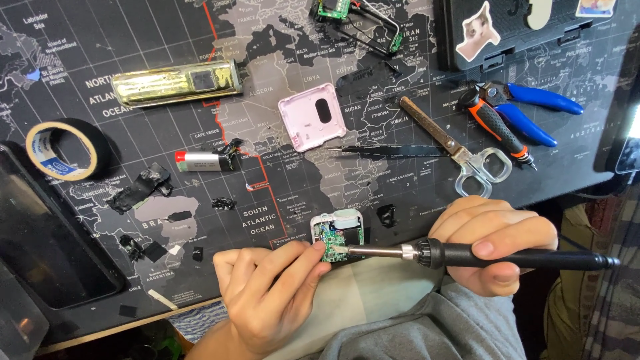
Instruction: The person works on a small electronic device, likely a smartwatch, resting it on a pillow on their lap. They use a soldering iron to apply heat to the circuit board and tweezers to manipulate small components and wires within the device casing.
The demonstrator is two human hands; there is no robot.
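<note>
Soldering a small green circuit board (331, 245) at the desk's near edge.
Right hand (497, 243) grips the soldering iron (467, 254); left hand (270, 290) pinches the board: brace both wrists, touch the tip briefly.

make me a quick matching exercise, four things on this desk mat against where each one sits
Things:
1 soldering iron
2 tape roll
3 pink cover
4 scissors

Places:
a far left of the mat
b in the right hand
c mid mat, above the open circuit board
d right of the tweezers

Pairs: 1-b, 2-a, 3-c, 4-d
</note>
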